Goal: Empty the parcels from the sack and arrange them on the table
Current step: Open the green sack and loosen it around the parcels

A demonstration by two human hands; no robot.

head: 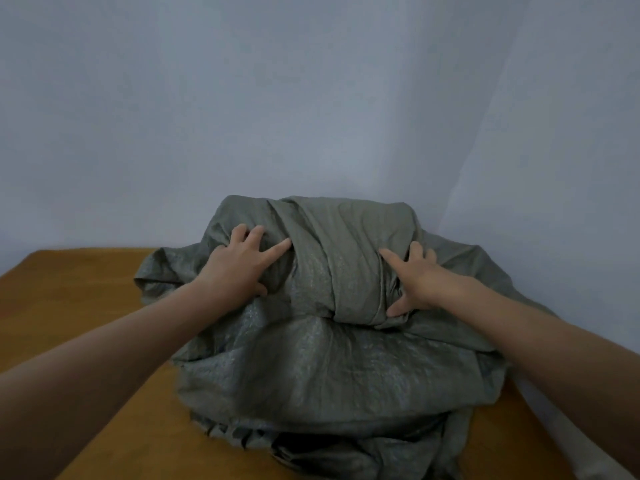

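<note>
A large grey-green woven sack (329, 358) lies bulging and crumpled on the wooden table (69, 299), its loose mouth bunched toward the near edge. My left hand (239, 261) presses on the upper left of the bulge, fingers curled into the fabric. On the upper right of the same bulge my right hand (415, 278) grips a fold, thumb hooked under it. The sack hides whatever is inside; no parcel shows.
A pale blue-grey cloth backdrop (311, 98) hangs right behind the table and drapes down along its right side. Bare wood shows to the left of the sack and at the near right corner (512, 445).
</note>
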